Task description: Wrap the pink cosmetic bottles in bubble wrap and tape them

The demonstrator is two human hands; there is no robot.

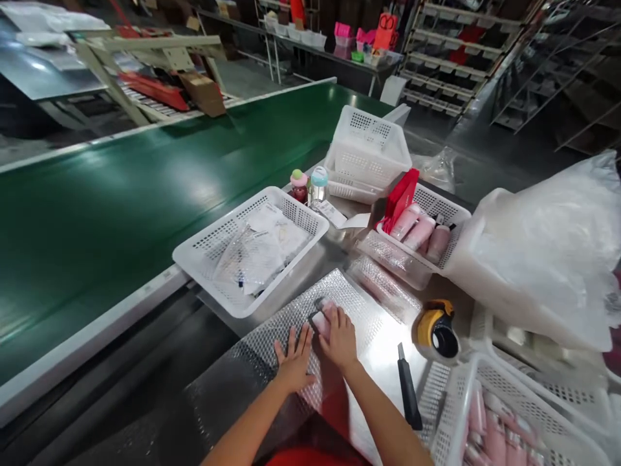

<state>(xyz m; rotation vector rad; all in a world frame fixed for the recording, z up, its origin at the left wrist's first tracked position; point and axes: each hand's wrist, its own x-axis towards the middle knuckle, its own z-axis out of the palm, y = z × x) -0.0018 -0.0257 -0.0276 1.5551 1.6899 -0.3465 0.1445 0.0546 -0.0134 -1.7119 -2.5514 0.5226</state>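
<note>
A sheet of clear bubble wrap [272, 327] lies over the metal table in front of me. On it rests a small pink bottle [321, 323] with a dark loop at its end, partly covered by my fingers. My right hand [340, 340] is curled over the bottle and grips it against the wrap. My left hand [294, 364] lies flat on the sheet just left of the bottle, fingers spread and holding nothing. To the right of my right forearm lies a black utility knife [409, 388], its blade pointing away from me.
A white basket [194, 249] of wrapped packets stands left, beside the green conveyor belt [145, 175]. Pink bottles fill the baskets at right [456, 207] and near right [449, 414]. A yellow-and-black tape dispenser [439, 330] sits right. Two small bottles [319, 184] stand behind.
</note>
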